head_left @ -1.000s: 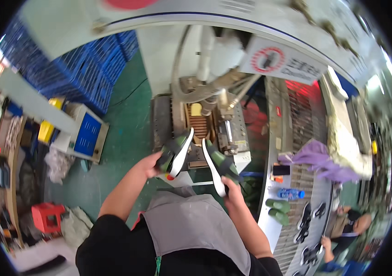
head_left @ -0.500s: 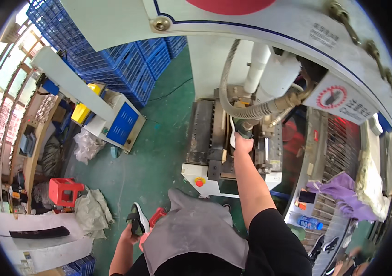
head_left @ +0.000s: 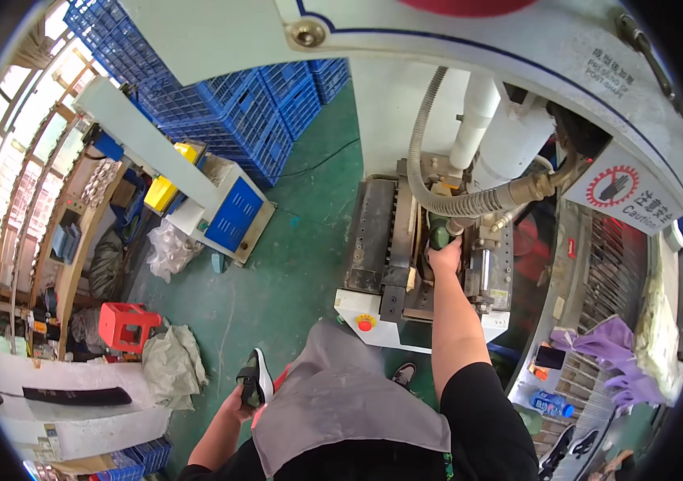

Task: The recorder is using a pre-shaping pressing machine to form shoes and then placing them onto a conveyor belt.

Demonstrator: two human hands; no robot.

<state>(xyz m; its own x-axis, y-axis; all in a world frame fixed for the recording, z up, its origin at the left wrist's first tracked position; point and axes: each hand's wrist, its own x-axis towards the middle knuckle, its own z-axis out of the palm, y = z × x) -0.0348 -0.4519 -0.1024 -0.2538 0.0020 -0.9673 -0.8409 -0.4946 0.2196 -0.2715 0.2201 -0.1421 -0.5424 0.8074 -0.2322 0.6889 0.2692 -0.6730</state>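
Note:
My left hand (head_left: 233,406) is closed around a dark green shoe with a white sole (head_left: 250,380), held low beside my grey apron (head_left: 341,393). My right arm reaches forward into a pressing machine (head_left: 369,276). There my right hand (head_left: 444,258) grips the near end of a second dark green shoe (head_left: 439,235), which sits in the machine's trough under the metal press head (head_left: 460,226). My hand and the press parts hide much of this shoe. A ribbed grey hose (head_left: 419,152) curves close above it.
A red stop button (head_left: 365,322) is on the machine's front. At left stand a blue-and-white machine (head_left: 233,224), a red stool (head_left: 127,326) and stacked blue crates (head_left: 237,120). On the right, a rack (head_left: 590,272) holds a purple cloth (head_left: 606,346) and a bottle (head_left: 551,404). Another person's hand (head_left: 618,461) shows lower right.
The whole view has shifted, so things appear farther right. The right-hand shoe's white sole edge no longer shows plainly in the trough. Both hands keep hold of their shoes.

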